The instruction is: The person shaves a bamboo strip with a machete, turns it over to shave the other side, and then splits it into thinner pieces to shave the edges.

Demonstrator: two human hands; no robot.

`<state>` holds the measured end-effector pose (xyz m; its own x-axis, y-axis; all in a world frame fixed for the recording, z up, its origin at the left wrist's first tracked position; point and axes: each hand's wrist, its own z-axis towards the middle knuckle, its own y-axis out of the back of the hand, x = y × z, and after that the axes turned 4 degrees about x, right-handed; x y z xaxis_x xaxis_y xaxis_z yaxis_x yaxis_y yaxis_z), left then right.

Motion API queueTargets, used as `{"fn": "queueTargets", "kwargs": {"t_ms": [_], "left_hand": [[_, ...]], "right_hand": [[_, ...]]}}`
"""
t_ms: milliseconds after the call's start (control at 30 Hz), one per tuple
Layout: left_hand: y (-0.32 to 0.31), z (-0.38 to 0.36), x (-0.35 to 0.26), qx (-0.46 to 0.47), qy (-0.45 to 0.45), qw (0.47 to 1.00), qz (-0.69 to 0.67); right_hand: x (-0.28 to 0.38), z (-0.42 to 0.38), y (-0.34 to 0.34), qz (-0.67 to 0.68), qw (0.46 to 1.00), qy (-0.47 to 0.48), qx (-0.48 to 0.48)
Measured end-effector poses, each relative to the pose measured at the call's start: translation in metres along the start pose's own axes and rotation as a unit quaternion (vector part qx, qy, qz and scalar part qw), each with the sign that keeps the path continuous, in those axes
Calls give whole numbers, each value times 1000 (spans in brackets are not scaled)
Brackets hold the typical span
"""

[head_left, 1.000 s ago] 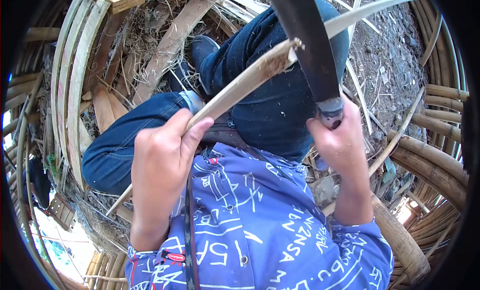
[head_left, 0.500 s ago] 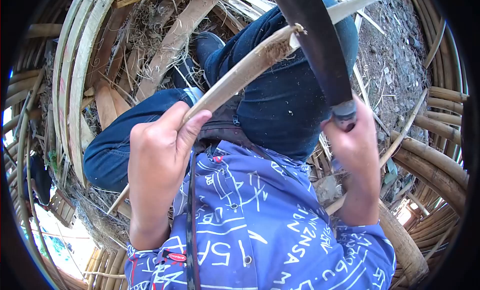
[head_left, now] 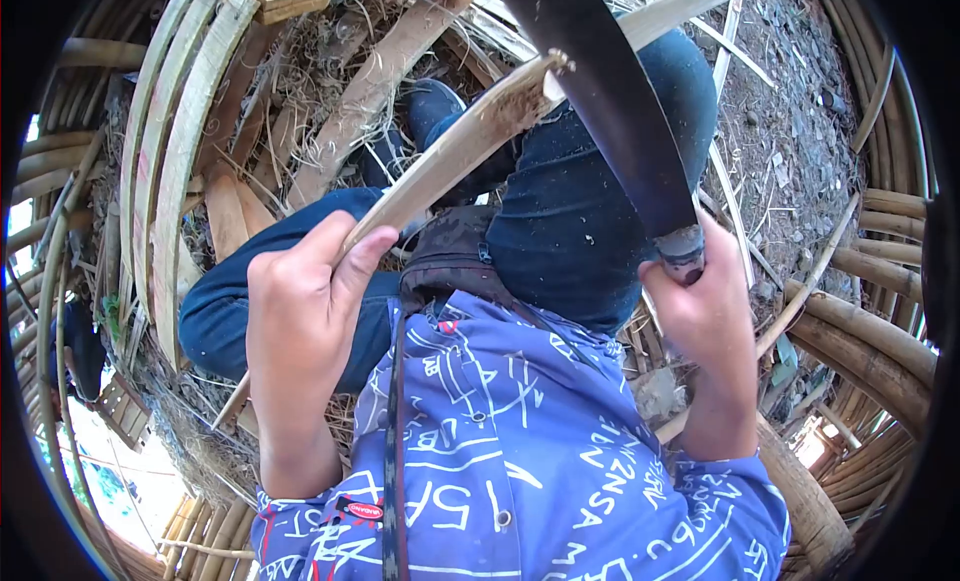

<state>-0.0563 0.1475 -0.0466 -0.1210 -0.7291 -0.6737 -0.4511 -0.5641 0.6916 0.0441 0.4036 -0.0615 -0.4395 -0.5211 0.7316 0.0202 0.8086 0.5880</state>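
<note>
My left hand (head_left: 300, 316) is closed around the near end of a pale bamboo strip (head_left: 450, 151), thumb along its upper face. The strip slants up and to the right over my legs, with a rough brown patch and a raised curl of fibre partway along. In my right hand (head_left: 705, 316) is the dark handle of a machete, gripped with the fingers wrapped round it. Its long, dark, curved blade (head_left: 625, 111) points up and left and crosses the strip just beyond the curl. Past the blade, the strip's thinner white end extends to the upper right.
Curved wooden slats (head_left: 190, 171) stand at the left, near a plank (head_left: 375, 91) and scattered shavings. Bamboo poles (head_left: 865, 336) lie stacked at the right. My bent legs (head_left: 590, 221) in dark jeans lie beneath the strip. Stony ground (head_left: 790, 131) shows at the upper right.
The strip and machete blade sit slightly farther left in view, and my left hand is a little lower and farther left. Both hands keep their grips. The camera view has shifted slightly.
</note>
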Motion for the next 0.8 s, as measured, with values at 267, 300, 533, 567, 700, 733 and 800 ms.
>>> {"fn": "queueTargets", "kwargs": {"t_ms": [267, 300, 533, 567, 700, 733, 800], "left_hand": [[8, -4, 4, -13, -5, 1000, -10], [7, -2, 0, -20, -9, 1000, -13], [10, -1, -2, -39, -28, 998, 31], [9, 0, -4, -44, -34, 998, 37], [7, -1, -3, -36, -23, 998, 39], [8, -1, -3, -36, -24, 998, 42], [8, -1, -5, -36, -10, 996, 79]], "right_hand": [[18, 5, 1, -11, 1000, 11, -4], [19, 6, 2, -20, 1000, 3, -3], [12, 7, 5, 45, 996, -74, 9], [14, 11, 7, 50, 986, -148, 49], [18, 9, -7, 65, 997, -35, 35], [18, 10, -7, 68, 996, -35, 34], [17, 12, -7, 65, 996, -30, 55]]}}
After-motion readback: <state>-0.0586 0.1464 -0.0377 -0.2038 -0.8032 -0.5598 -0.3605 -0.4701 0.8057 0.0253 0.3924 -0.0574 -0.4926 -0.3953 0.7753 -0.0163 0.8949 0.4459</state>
